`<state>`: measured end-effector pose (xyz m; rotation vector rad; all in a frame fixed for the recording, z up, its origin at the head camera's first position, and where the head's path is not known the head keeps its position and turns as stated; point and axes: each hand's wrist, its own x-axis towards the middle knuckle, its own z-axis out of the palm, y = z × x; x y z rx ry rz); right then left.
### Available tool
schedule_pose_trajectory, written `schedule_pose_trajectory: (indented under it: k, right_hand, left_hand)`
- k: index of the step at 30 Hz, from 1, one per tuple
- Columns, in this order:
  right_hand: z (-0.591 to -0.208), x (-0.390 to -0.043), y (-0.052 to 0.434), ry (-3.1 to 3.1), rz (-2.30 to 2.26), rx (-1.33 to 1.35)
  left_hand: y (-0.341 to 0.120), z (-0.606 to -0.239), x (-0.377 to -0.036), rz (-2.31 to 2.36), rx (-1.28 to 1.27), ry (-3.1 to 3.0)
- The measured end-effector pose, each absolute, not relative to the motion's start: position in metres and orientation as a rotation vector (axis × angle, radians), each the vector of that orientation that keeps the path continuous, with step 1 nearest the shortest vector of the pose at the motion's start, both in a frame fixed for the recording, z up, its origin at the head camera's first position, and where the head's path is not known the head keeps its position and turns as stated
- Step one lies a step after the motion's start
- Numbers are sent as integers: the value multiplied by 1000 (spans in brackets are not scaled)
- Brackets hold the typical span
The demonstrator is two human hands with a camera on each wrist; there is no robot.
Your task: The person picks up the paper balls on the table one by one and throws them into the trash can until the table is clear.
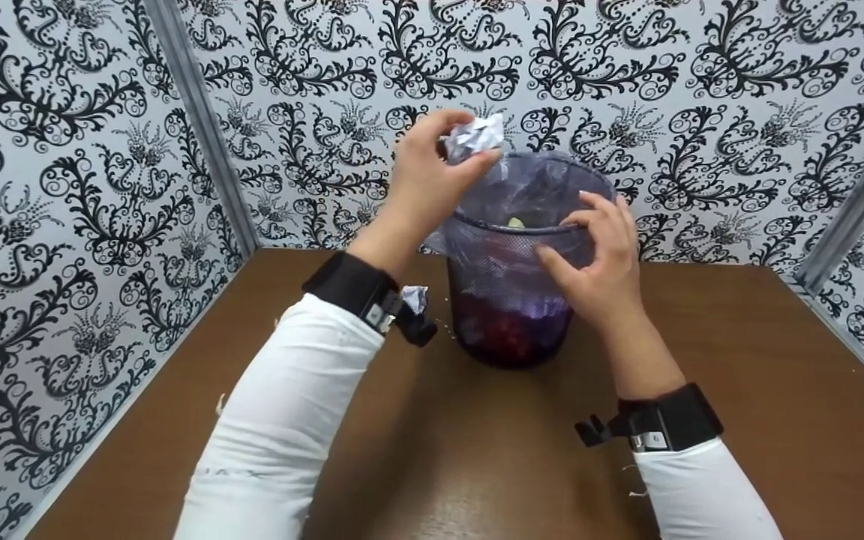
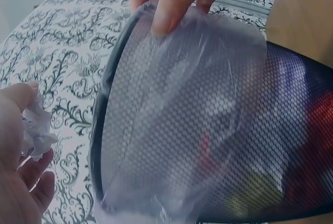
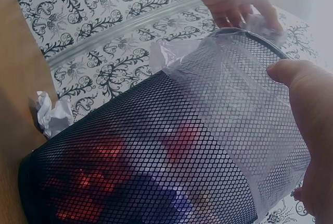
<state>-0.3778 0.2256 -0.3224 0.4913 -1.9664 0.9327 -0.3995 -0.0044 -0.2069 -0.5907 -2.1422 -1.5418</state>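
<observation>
My left hand (image 1: 426,169) pinches a crumpled paper ball (image 1: 477,136) between thumb and fingers, just above the left side of a black mesh wastebasket (image 1: 503,277). A clear plastic liner (image 2: 182,94) folds over the basket's rim and hangs down outside. With my right hand (image 1: 606,262) I grip the rim at the right, the thumb on the outer wall over the liner and the fingers at the rim. Red, purple and yellowish contents show dimly through the mesh, and a pale piece (image 1: 515,223) shows inside, near the rim.
A second crumpled paper (image 3: 54,114) lies on the brown table (image 1: 732,352), left of the basket's base, with small white bits nearby. Patterned wall panels (image 1: 312,67) stand close behind the basket and along both sides.
</observation>
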Motion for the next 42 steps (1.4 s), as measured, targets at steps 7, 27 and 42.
schedule_pose_trajectory:
  k: [7, 27, 42]
  right_hand:
    - [-321, -377, 226, -1951, 929, 499]
    - [-321, -379, 225, -1942, 930, 510]
    - [-320, -378, 223, -1914, 917, 530]
  left_hand:
    - [15, -212, -406, -1444, -604, -2215]
    - [26, -229, -408, -1075, -448, -2540]
    - [25, -230, -406, -938, -490, -2575]
